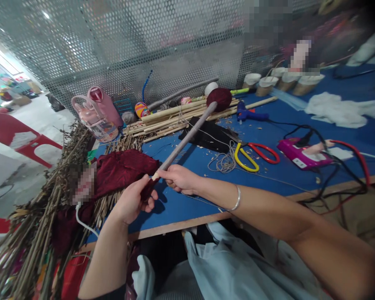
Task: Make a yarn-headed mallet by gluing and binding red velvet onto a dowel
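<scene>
While the R hand (183,179) pinches a long gray stick (187,135) w/ its thumb & fingers near the low end, the L hand (133,202) has its fingers curled round a small dark red scrap (146,189). The stick's pale tip is btwn the 2 hands, just beside the L thumb. Can't tell if they touch.

From the hands, the stick goes up toward 1 o'clock & its far end is over a dark red ball (223,99). Can't tell if they're stuck together. A big dark red cloth (121,171) lies at 10 o'clock, near the L hand. At 12 o'clock there's a pile of pale sticks (171,116), & at 11 a pink bottle (109,110).

Black cloth (211,137) is btwn 1 & 2, under the stick. The blue glue gun (250,113) is at 2. Scissors (249,162) w/ 1 yellow & 1 red handle are btwn 2 & 3, next to loose gray string (223,163). A purple box (300,156) is near 3, w/ black cords by it. Dry stalks (46,208) fill 8 to 9. The tabletop (175,212) is blue.
</scene>
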`<control>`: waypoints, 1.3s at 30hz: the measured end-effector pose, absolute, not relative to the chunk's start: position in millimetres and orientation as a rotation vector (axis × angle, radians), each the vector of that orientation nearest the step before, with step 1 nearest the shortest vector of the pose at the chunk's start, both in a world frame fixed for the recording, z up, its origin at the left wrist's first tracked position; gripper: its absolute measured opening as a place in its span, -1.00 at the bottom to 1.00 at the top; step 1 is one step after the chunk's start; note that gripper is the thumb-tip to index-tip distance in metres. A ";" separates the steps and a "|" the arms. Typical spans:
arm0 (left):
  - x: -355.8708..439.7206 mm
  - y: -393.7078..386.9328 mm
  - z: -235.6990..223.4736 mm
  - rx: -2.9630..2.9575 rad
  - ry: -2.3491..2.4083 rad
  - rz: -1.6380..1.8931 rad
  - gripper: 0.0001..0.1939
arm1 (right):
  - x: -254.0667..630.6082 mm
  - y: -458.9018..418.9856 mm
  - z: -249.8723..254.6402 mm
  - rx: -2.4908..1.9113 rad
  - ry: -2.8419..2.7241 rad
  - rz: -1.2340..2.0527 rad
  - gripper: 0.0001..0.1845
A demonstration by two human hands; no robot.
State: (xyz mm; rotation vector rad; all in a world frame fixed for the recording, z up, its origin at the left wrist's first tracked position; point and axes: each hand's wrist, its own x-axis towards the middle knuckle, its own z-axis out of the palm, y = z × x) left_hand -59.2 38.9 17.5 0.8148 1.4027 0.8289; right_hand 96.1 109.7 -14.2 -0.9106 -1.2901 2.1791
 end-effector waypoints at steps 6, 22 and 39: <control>-53.7 27.7 6.1 1.336 1.688 0.912 -0.65 | 96.1 107.5 -15.0 -0.868 -1.472 2.045 -0.75; -47.2 21.7 11.5 1.984 2.086 0.856 -0.74 | 90.6 102.8 -11.8 -0.966 -1.373 2.148 -0.81; -44.3 80.9 57.2 2.228 1.903 0.155 -0.76 | 80.4 101.9 -26.2 -1.164 -1.414 1.963 -0.53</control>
